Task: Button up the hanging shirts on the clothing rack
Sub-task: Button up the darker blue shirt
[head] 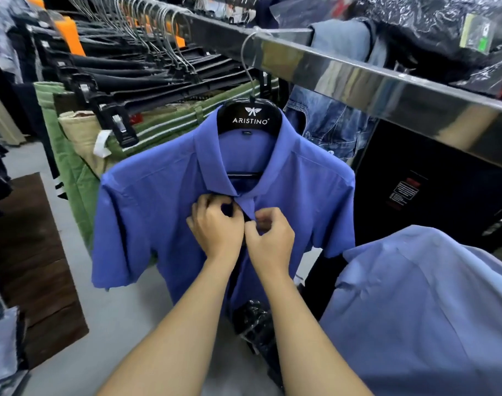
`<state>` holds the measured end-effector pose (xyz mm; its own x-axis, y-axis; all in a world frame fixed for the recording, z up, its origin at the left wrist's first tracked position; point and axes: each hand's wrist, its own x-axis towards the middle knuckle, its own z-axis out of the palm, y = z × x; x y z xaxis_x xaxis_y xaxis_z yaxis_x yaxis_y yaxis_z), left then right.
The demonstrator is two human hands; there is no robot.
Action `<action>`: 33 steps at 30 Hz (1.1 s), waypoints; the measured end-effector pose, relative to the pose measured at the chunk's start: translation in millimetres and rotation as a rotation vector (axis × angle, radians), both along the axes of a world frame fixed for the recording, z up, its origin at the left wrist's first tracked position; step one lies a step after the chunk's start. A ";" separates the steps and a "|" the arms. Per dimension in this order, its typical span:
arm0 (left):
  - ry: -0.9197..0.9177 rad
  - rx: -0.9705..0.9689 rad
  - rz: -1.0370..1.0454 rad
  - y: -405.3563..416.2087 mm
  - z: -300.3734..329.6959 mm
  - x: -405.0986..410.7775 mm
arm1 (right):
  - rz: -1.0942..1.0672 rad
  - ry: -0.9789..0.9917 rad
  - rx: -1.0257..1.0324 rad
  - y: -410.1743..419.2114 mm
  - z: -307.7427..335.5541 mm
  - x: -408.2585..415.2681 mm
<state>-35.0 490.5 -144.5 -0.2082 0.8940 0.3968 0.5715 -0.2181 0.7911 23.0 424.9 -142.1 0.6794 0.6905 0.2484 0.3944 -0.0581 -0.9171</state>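
Hands, left (215,224) and right (269,238), forearms raised, fingers curled, each grip pinching the blue shirt (158,201) placket below the collar.

- Your blue short-sleeved shirt (158,212) hangs mid-frame on a black plastic hanger (249,117) from the shiny metal rail (358,78).
- Your left hand (215,227) and right hand (269,238) meet just below its collar.
- A lighter blue shirt (415,310) lies lower right.
- Folded dark trousers on clip hangers (115,81) fill the upper left.

The button is hidden behind curled fingers (261,221) (both hands), and the lighter shirt (432,310) is edge-cropped.
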 end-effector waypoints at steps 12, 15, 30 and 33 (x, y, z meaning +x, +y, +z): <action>-0.311 -0.134 -0.043 -37.1 1.9 -10.3 | -0.020 -0.031 0.026 -32.4 -7.4 -1.3; -0.427 -0.187 -0.138 -56.3 0.2 -24.6 | 0.027 0.082 0.009 -38.2 -1.4 -2.9; -0.414 -0.191 -0.332 -89.1 11.3 -53.3 | 0.142 0.259 0.033 -53.7 6.2 -27.3; -0.379 -0.174 -0.361 -89.7 11.8 -54.9 | 0.143 0.247 0.024 -52.6 5.9 -26.0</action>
<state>-89.9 400.7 -132.7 0.0247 0.9808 0.1937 0.1525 -0.1952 0.9688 -3.0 372.3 -136.2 0.6173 0.7797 0.1047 0.1611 0.0049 -0.9869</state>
